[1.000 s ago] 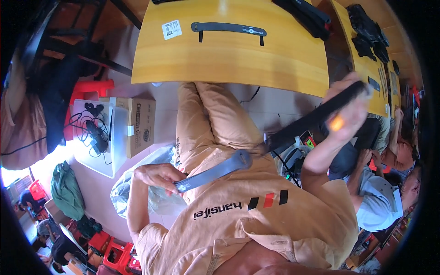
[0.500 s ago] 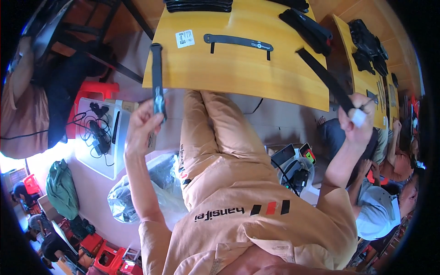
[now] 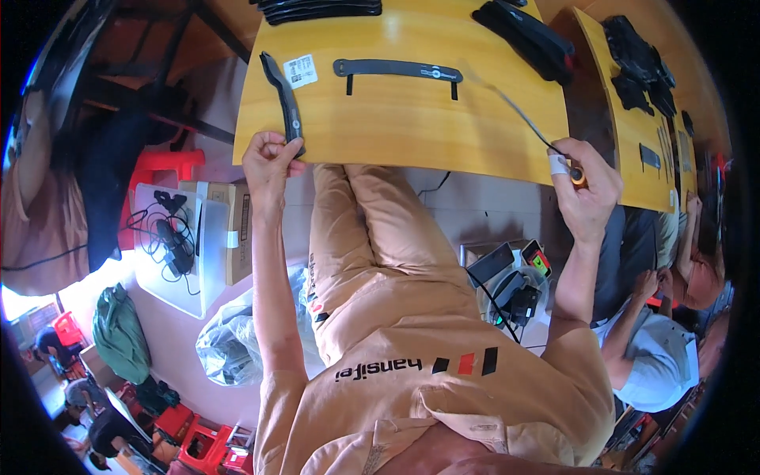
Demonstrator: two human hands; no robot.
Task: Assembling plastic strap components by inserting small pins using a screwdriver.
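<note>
My left hand [image 3: 273,158] pinches the near end of a black strap [image 3: 290,107] with a small pale logo; the strap's far end reaches over the table. In my right hand [image 3: 587,190] is another black strap [image 3: 524,116], now showing only as a thin, partly blurred dark line. A white wrap [image 3: 559,164] is around a finger of that hand. Beside it, a small round orange-and-dark end [image 3: 579,176] shows between the fingers; I cannot make out what it belongs to. Between my hands, a third black strap [image 3: 396,71] lies across the table, with two short dark tabs below it.
The yellow table [image 3: 396,134] holds a white label [image 3: 300,70], stacked black straps [image 3: 321,9] and a dark bundle [image 3: 526,39]. Left of my legs stands a white bin [image 3: 207,261] with cables. A tub of devices [image 3: 518,301] is at right. Co-workers sit nearby.
My left hand has moved forward and slightly right, to the table's front edge, with its strap. My right hand has shifted slightly left, and its strap has turned from broad side to thin edge.
</note>
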